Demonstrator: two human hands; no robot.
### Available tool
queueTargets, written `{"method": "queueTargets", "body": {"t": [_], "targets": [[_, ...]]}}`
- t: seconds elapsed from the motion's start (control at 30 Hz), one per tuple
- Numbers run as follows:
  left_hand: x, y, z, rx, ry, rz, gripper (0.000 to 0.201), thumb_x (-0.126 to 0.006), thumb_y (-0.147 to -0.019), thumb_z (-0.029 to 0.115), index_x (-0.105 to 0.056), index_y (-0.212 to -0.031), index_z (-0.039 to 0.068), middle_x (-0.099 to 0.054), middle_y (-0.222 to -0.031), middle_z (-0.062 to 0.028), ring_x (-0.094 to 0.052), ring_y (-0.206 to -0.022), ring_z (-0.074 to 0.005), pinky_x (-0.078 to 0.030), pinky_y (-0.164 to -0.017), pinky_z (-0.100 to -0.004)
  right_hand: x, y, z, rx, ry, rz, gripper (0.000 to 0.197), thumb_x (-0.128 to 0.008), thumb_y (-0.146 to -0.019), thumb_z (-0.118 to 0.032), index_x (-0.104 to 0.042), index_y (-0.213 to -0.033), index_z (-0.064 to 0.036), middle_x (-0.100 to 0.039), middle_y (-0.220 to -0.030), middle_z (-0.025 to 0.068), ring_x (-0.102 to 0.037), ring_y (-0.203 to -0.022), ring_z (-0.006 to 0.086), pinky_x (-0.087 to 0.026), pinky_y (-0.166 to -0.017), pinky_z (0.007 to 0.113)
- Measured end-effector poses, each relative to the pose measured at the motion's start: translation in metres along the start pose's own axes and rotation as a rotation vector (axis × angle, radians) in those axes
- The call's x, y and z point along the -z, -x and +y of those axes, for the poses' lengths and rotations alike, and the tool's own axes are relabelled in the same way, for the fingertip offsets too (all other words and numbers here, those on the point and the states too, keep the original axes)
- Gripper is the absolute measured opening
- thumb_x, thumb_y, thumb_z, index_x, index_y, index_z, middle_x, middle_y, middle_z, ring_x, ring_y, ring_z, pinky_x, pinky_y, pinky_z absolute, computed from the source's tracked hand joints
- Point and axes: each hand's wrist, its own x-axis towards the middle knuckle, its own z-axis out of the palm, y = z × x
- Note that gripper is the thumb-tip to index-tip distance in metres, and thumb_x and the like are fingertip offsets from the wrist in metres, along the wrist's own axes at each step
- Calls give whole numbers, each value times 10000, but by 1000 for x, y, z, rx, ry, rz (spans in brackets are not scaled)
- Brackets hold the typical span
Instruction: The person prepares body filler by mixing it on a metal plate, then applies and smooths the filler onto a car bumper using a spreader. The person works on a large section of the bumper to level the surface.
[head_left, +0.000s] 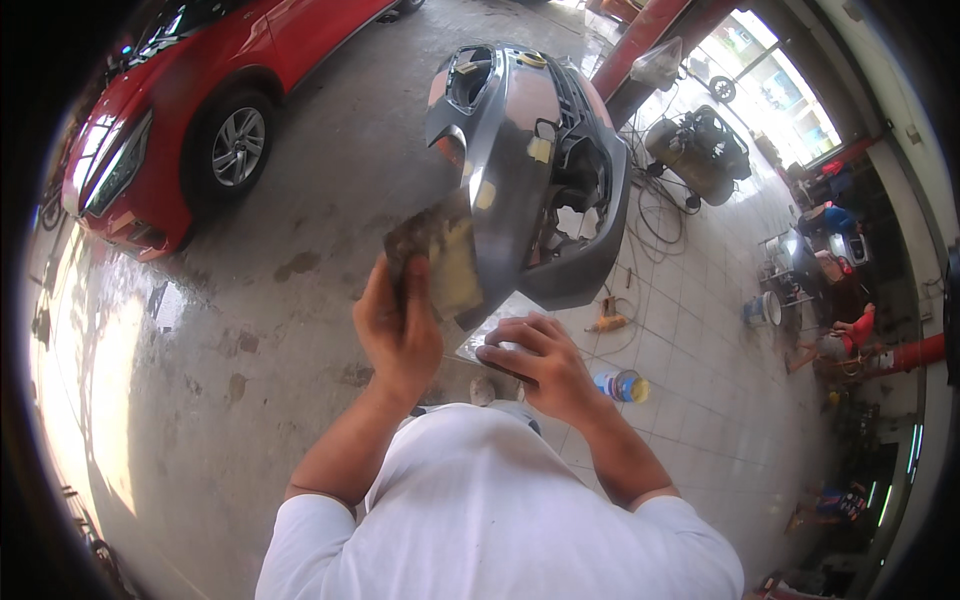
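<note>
My left hand (402, 325) is closed on the edge of a flat putty board (447, 262), held tilted in front of me. The board is stained dark, with a yellowish layer over much of its face. To its right, my right hand (545, 365) hovers apart from the board, its fingers curled together. Whatever lies between those fingers is too hidden to name. Just beyond both hands stands a grey car bumper (510, 185) with pinkish and yellowish patches, and the board overlaps its near end.
A red car (215, 95) is parked at the far left. On the tiled floor to the right are an orange heat gun (607, 317) and a blue-and-yellow tin (622, 386). Hoses (655, 225) trail toward a dark machine (695, 150). Another person (845, 335) is at the far right.
</note>
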Motion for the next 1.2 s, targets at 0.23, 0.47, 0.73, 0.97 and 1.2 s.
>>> {"method": "queueTargets", "body": {"t": [0.23,0.47,0.73,0.97,1.2], "targets": [[-12,-5,7,879,760,-40,201,-591,-1071,188,-629,-1177,22,-720,-1127,-100,-722,-982,-202,-607,-861,-355,-2,-30,17,195,-273,402,737,-766,-685,109,-657,-1315,-260,-521,-1410,109,-535,-1353,350,-450,-1108,592],[-4,17,-7,396,347,-118,232,-580,-1087,133,-647,-1242,-26,-712,-1089,-56,-650,-944,-108,-539,-858,-269,40,-12,45,-1,422,193,674,-725,-707,123,-727,-1259,-263,-596,-1367,90,-551,-1355,349,-399,-1158,585],[-11,-7,-6,82,112,-86,160,-580,-1076,72,-663,-1157,-38,-642,-889,2,-504,-842,-45,-426,-737,-198,22,-1,12,38,402,87,620,-740,-726,31,-775,-1227,-333,-612,-1288,56,-564,-1303,307,-404,-1135,587],[-9,7,6,-18,-24,-201,188,-556,-1077,43,-660,-1204,-48,-666,-950,1,-526,-852,-56,-429,-755,-192,8,-12,5,-6,228,85,668,-719,-781,40,-713,-1308,-371,-585,-1313,23,-534,-1340,281,-374,-1150,607],[-11,-5,-22,340,347,55,231,-539,-1108,169,-645,-1197,-15,-699,-1127,-65,-629,-989,-124,-507,-886,-253,-2,-10,-1,251,-199,292,900,-783,-630,165,-591,-1368,-312,-444,-1454,140,-462,-1414,396,-406,-1161,602]]}}
